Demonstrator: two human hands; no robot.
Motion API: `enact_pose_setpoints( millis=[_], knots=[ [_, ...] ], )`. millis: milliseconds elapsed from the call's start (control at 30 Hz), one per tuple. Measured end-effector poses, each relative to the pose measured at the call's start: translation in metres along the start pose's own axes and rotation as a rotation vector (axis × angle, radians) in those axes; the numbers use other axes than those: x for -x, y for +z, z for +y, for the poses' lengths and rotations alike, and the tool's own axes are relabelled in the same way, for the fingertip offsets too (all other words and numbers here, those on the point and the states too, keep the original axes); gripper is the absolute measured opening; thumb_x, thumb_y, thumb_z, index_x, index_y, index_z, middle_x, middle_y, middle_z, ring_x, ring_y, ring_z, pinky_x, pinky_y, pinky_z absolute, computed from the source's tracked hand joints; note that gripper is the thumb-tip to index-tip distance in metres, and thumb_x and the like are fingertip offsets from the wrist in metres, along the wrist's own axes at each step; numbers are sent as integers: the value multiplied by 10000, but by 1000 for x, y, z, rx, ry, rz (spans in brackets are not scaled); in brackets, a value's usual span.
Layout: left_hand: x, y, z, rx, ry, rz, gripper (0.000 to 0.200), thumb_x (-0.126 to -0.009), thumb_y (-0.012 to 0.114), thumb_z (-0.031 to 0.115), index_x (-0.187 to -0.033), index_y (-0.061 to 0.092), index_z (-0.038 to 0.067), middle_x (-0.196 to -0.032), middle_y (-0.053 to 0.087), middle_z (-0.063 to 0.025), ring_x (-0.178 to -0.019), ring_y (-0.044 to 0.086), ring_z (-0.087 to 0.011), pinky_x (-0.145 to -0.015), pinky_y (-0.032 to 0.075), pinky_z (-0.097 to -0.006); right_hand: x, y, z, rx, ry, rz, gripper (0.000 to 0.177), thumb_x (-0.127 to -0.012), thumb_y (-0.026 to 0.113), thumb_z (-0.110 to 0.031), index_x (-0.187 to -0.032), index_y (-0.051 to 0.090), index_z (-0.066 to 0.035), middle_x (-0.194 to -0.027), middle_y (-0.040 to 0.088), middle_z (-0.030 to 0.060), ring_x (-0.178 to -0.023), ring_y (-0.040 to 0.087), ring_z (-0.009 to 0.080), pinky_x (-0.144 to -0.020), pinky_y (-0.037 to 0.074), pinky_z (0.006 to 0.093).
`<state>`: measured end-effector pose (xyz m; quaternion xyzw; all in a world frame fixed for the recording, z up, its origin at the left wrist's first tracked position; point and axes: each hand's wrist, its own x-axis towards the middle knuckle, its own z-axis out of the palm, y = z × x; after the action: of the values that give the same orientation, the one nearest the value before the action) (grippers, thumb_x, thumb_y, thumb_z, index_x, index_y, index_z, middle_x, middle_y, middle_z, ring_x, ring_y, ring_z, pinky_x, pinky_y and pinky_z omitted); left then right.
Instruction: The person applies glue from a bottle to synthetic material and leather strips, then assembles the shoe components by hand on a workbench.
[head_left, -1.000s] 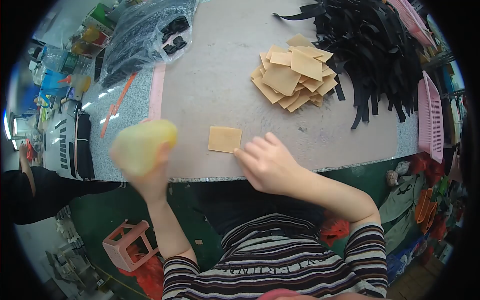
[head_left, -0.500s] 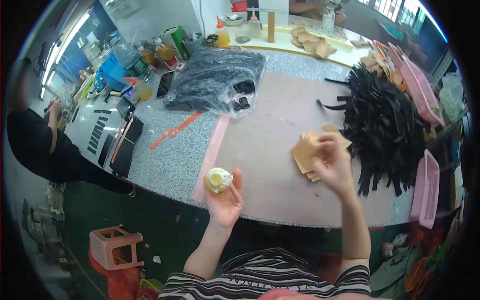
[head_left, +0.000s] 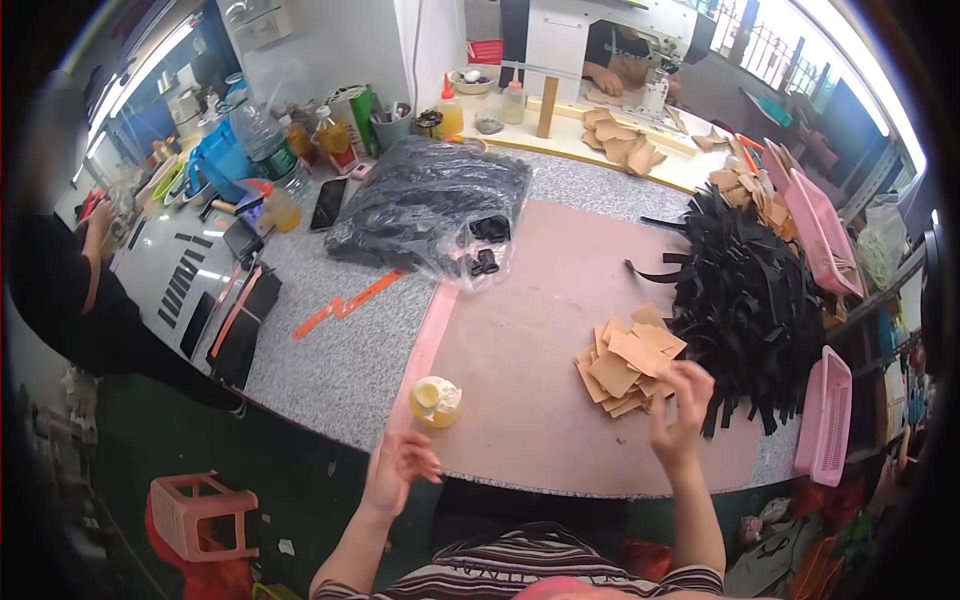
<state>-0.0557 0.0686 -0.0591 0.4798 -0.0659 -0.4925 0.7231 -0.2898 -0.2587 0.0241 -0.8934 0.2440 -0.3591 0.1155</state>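
Note:
A small jar [head_left: 436, 402] with a white and yellow top stands near the front left of the pinkish mat [head_left: 540, 300]. Just below it, my left hand [head_left: 402, 470] is off the jar, fingers loosely bent and apart, holding nothing. My right hand [head_left: 684, 412] hovers at the lower right edge of a pile of tan leather pieces [head_left: 622, 362], its fingers curved and spread with nothing seen between them. Right behind that pile lies a large heap of black straps [head_left: 750, 300].
A plastic bag of black items [head_left: 430, 200] lies at the back left, near a phone [head_left: 328, 204] and orange strips [head_left: 350, 304]. Pink baskets [head_left: 826, 415] stand at the right. One person [head_left: 70, 280] is at the left, another sits behind the sewing machine [head_left: 655, 95].
My left hand has let go of the jar and drawn back toward the mat's front edge. My right hand has moved off the top of the leather pile. The view has tilted up slightly.

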Motion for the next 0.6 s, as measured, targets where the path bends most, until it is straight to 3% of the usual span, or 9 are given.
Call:
enact_pose_setpoints(
  millis=[67,167,200,300,400,500,600],
  knots=[
    [10,14,12,-448,316,318,769,-815,788,383,-1379,402,31,-1171,609,-122,-968,633,-229,-784,543,-366,15,5,-17,-19,-128,-63,278,-795,618,39,-1067,653,-8,-1027,600,143,-975,556,303,-861,432,383],
    [-8,31,37,-1114,623,363,840,-709,875,183,-1368,388,0,-1162,574,-155,-1066,597,-293,-915,499,-403,30,21,-32,-78,-326,-243,348,-765,654,60,-1100,669,-33,-808,606,67,-746,559,247,-704,450,354],
    [-15,35,39,-1123,559,332,876,-682,885,227,-1375,390,20,-1277,523,-183,-1197,530,-297,-990,452,-400,34,25,-36,-96,-332,-276,335,-763,675,44,-1089,673,-34,-765,590,59,-708,549,235,-667,444,346],
    [-41,33,28,-1023,498,211,818,-681,886,226,-1342,443,33,-1272,562,-167,-1187,554,-301,-989,459,-410,43,34,-39,-164,-341,-330,298,-754,730,-8,-1047,684,-36,-665,549,42,-614,516,209,-571,423,330],
    [-50,41,47,-1188,482,191,732,-688,882,222,-1287,508,29,-1233,611,-147,-1144,596,-311,-976,478,-390,47,41,-38,-272,-318,-293,217,-747,765,-56,-954,703,-40,-622,527,43,-554,488,218,-520,403,335],
    [-58,36,50,-970,443,173,640,-712,874,191,-1236,550,19,-1155,648,-116,-1082,635,-270,-946,500,-364,51,44,-38,-323,-228,-292,131,-748,774,-73,-822,669,-49,-614,510,51,-544,481,234,-501,394,351],
    [-66,21,49,-581,360,161,606,-749,848,136,-1251,534,6,-1168,637,-104,-1072,635,-211,-943,503,-341,59,53,-34,-362,-142,-346,234,-753,784,-110,-686,565,-62,-598,478,61,-533,467,253,-483,385,366]
  ],
)
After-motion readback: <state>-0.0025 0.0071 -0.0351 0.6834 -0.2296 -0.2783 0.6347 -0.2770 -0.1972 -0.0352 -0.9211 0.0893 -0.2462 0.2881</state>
